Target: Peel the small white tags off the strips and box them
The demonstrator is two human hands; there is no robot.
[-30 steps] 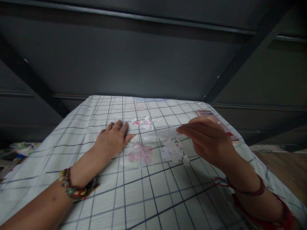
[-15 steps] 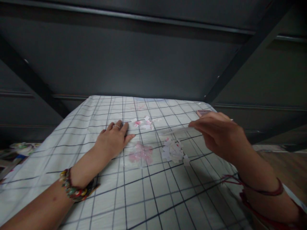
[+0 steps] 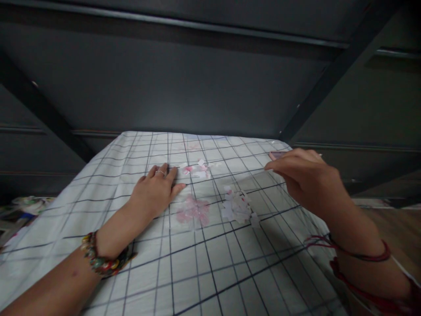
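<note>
My left hand (image 3: 153,188) lies flat on the checked white cloth (image 3: 223,259), fingers spread, a ring on one finger. Beside its thumb is a pink translucent flower shape (image 3: 193,211). To the right of that sits a small heap of white and pinkish scraps (image 3: 237,205). A second group of pink and white pieces (image 3: 199,169) lies farther back. Raised over the right side of the cloth, my right hand (image 3: 304,180) is closed in a pinch around a thin pale strip or stick (image 3: 251,176), too faint and blurred to name. Its fingertips are partly hidden.
A phone-like pink-edged object (image 3: 276,155) lies behind my right hand, partly covered by it. A dark panelled wall (image 3: 184,83) rises at the cloth's far edge. Faint pink marks (image 3: 192,147) show near the back. Assorted items (image 3: 31,206) sit low at the far left.
My right hand has shifted slightly to the right, drawing the thin pale piece with it. My left hand stays in place, and the heaps look much the same.
</note>
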